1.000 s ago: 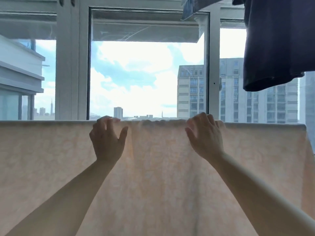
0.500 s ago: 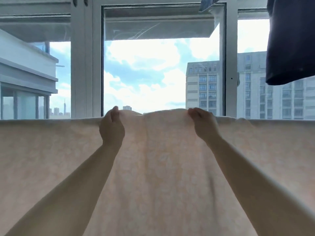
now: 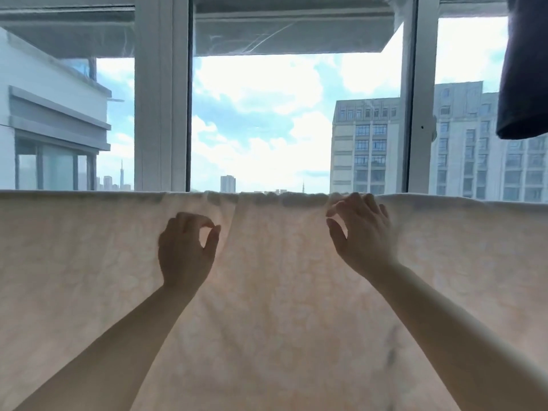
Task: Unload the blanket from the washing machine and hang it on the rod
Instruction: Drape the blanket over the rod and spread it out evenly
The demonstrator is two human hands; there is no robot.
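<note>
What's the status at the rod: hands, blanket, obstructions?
Left hand off, empty. Right hand open at bunched top edge. Blanket draped over rod. Dark garment hangs clear, upper right.

Both bare forearms are reaching up and forward, the left one rising from the 7 o'clock corner and the right one from the 4 o'clock corner. The left hand (image 3: 185, 252) is sitting lower, its back facing the camera, with the thumb and forefinger curling toward each other into a small ring, tips nearly meeting, and nothing visibly pinched between them. The right hand (image 3: 363, 232) is sitting higher, toward 1 o'clock from the left, its fingers (image 3: 355, 198) bending loosely with their tips upward, the thumb spreading out toward 9 o'clock. The two hands are staying well apart.
</note>
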